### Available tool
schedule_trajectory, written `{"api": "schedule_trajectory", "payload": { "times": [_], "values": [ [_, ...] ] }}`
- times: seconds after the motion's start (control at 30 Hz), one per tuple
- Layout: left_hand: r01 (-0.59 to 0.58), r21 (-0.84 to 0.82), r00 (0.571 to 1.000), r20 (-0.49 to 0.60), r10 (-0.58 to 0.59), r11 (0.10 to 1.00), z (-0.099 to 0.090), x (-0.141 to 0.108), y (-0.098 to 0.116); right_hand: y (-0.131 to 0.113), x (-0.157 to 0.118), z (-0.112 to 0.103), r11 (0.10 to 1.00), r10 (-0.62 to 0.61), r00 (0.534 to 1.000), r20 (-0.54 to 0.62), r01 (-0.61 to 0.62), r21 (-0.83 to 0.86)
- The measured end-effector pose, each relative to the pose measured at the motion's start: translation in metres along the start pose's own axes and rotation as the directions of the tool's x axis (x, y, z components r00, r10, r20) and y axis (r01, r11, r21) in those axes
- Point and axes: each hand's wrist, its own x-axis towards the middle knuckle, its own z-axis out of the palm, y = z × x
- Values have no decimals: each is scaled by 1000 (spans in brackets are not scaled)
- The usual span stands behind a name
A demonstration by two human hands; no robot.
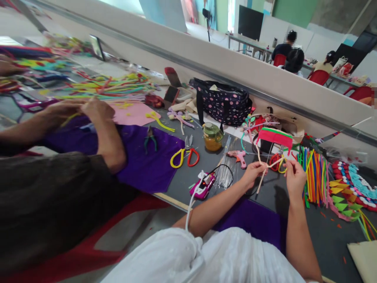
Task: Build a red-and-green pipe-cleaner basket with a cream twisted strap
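My left hand [251, 175] is closed in a pinch on a cream pipe cleaner [260, 180] where several strands meet. To its right, my right hand [296, 179] pinches an end of the same cream pipe cleaner piece. Just above both hands is a pink craft piece [275, 136] with a green and white upper edge; a cream strand runs down from its left side. Behind my fingers lie red-and-yellow-handled scissors [275, 162], partly covered. A pink glue gun [238, 158] rests left of my hands.
Bundled colourful pipe cleaners [316, 177] lie at right. Leftward are scissors [185, 153], a jar of amber liquid [212, 136], a magenta corded device [203, 184] and a dotted bag [224, 101]. A co-worker's hands [96, 110] work over purple cloth [138, 157]. A low partition [176, 47] runs behind.
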Motion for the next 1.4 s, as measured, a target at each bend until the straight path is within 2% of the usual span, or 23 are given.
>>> {"api": "schedule_trajectory", "payload": {
  "times": [0.1, 0.2, 0.33, 0.5, 0.6, 0.73, 0.8, 0.9, 0.97, 1.03, 1.1, 1.17, 1.27, 1.33, 1.4],
  "values": [
    [-49, -32, 999, -22, 48, 998, -2, 7, 9, 14, -13, 8, 997, 53, 989, 140, -60, 47],
    [-72, -38, 997, -43, 71, 997, -1, 9, 12, 28, -23, 27, 988, 84, 958, 274, -116, 102],
    [-49, -58, 997, -56, 46, 997, -1, 7, 11, 32, -31, 50, 953, 110, 918, 380, -206, 221],
    [-13, -35, 999, -33, 12, 999, -3, 4, 8, 29, -39, 60, 863, 187, 882, 432, -358, 356],
    [0, -10, 1000, -2, 0, 1000, -7, 5, 5, 32, -48, 63, 828, 202, 882, 426, -386, 407],
    [-4, 44, 1000, -16, 4, 999, -13, 5, -2, 41, -53, 63, 819, 226, 862, 453, -420, 390],
    [-19, 77, 999, -31, 22, 997, -15, 4, -6, 46, -50, 59, 814, 252, 880, 402, -417, 403],
    [-40, 122, 998, -45, 45, 992, -16, 2, -9, 48, -41, 49, 833, 282, 929, 241, -361, 419],
    [-44, 146, 998, -41, 51, 988, -15, 1, -11, 46, -34, 42, 893, 249, 963, 105, -270, 360],
    [-54, 167, 998, -27, 59, 985, -14, 0, -12, 40, -28, 35, 961, 134, 990, -41, -120, 250],
    [-70, 183, 997, -16, 74, 981, -13, -1, -12, 33, -21, 29, 992, -36, 990, -134, 51, 117],
    [-80, 193, 997, -5, 82, 978, -12, -2, -12, 25, -14, 25, 981, -193, 970, -145, 189, -41],
    [-75, 198, 997, -1, 76, 977, -11, -4, -13, 17, -2, 26, 895, -368, 929, -42, 341, -288],
    [-70, 189, 997, -9, 73, 980, -10, -5, -12, 15, 4, 30, 831, -425, 903, 56, 414, -371],
    [-64, 177, 997, -23, 69, 982, -9, -5, -12, 13, 6, 33, 820, -436, 896, 81, 433, -375]
  ]
}}
